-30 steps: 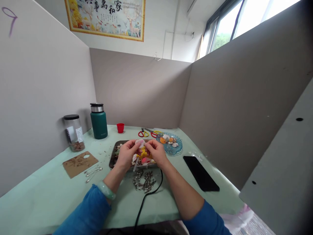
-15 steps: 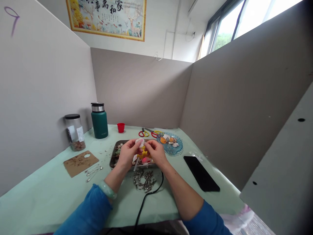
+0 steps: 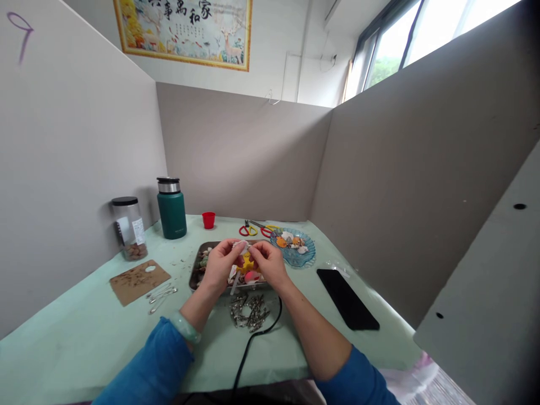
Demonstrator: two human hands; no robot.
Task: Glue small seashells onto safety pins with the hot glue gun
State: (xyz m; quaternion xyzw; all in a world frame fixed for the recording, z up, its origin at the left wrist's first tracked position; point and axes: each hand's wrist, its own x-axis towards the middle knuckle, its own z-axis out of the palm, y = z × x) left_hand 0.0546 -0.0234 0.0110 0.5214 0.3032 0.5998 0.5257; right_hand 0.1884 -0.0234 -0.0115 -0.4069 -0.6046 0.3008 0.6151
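My left hand [image 3: 223,259] is closed in a pinch on a small white piece with a pink tint [image 3: 241,246], its exact kind unclear. Beside it, my right hand [image 3: 266,259] pinches at the piece's right edge, fingertips almost meeting the left ones. Both hands hover over a metal tray [image 3: 194,275] of mixed small trinkets. Among them, a yellow piece [image 3: 246,263] and a pink-red round piece [image 3: 252,276] show below the fingers. A pile of silver metal clips [image 3: 248,313] lies in front of the tray, between my forearms.
A black cable [image 3: 248,344] runs toward me. Left stand a clear jar [image 3: 129,228], a green bottle [image 3: 171,215], brown card [image 3: 139,281] and safety pins [image 3: 161,295]. Behind are a red cup [image 3: 208,220] and scissors [image 3: 266,230]. Right lie a blue dish [image 3: 310,247] and black slab [image 3: 348,299].
The white-pink piece has tilted between my fingers, so less of its face shows now. My hands and the things on the table stay where they were.
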